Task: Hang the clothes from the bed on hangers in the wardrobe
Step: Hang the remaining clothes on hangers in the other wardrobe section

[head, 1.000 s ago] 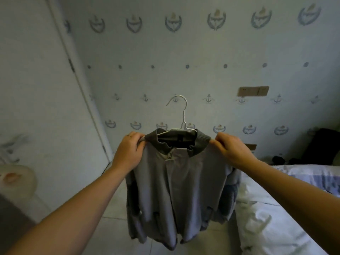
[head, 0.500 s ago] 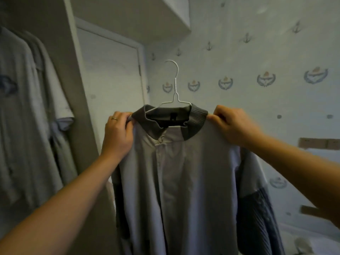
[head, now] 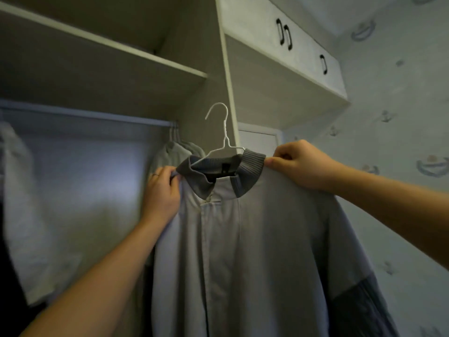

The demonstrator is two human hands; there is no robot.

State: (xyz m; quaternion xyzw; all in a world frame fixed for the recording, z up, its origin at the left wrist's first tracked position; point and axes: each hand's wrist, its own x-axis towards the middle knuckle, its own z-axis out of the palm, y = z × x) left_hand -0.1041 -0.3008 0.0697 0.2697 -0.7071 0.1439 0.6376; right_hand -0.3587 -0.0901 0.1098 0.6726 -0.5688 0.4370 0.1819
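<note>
My left hand [head: 161,190] and right hand [head: 301,166] hold the grey jacket [head: 255,239] up at mid-frame, fingers clamped on the cloth at each shoulder beside the ribbed collar. It sits on a white hanger [head: 224,132], whose hook is just right of the wardrobe rail [head: 97,115], not on it.

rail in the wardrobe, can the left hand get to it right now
Probably yes. The wardrobe is open and the rail has a bare stretch above and left of the left hand, with nothing between them. That hand grips the jacket at the shoulder, though, so the jacket would come along.
</note>
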